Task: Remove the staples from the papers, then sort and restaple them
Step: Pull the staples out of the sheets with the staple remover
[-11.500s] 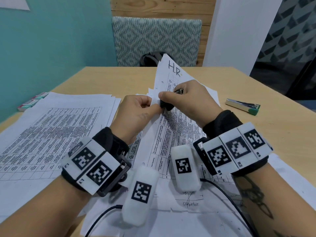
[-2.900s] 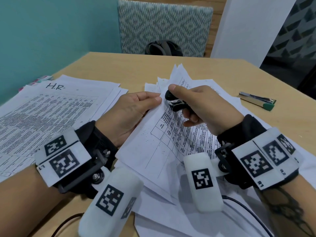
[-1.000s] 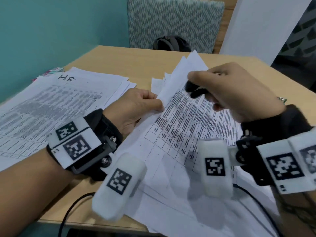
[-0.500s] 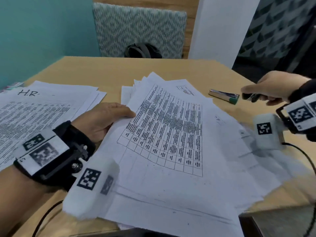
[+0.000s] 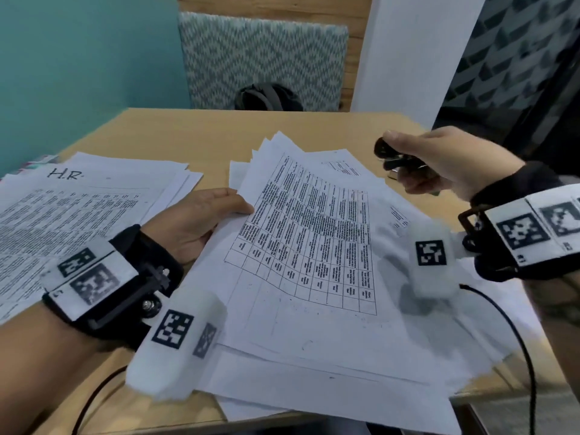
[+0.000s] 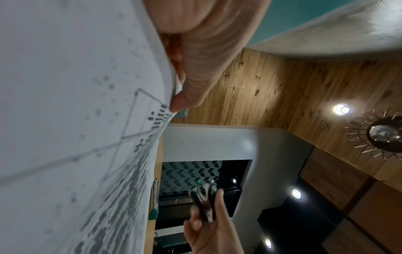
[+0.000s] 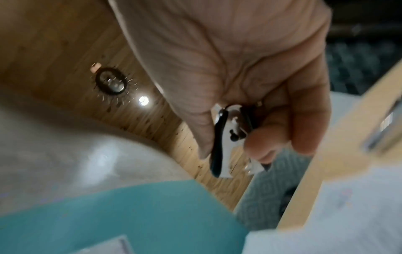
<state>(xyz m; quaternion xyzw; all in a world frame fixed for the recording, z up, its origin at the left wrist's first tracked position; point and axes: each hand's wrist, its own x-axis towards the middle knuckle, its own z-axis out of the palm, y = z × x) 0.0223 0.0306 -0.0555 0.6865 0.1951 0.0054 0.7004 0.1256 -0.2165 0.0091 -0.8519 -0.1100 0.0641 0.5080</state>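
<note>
A fanned stack of printed papers (image 5: 307, 240) lies on the wooden table (image 5: 194, 133). My left hand (image 5: 232, 208) pinches the left edge of the top sheet (image 6: 82, 137), thumb on top. My right hand (image 5: 398, 161) hovers above the stack's far right corner and grips a black staple remover (image 5: 387, 155), also seen in the right wrist view (image 7: 224, 142). A silver stapler with a green end (image 6: 154, 202) lies on the table behind that hand, mostly hidden in the head view.
A second pile of sheets marked "H.R" (image 5: 69, 208) covers the table's left side, with small boxes (image 5: 37, 160) at its far corner. A patterned chair (image 5: 263, 58) holding a dark bag (image 5: 270, 97) stands behind the table. Wrist cables trail over the near edge.
My right hand lifted the staple remover off the papers, swung out right by the stapler, and has now come partway back. The top sheet has dropped flatter in my left hand.
</note>
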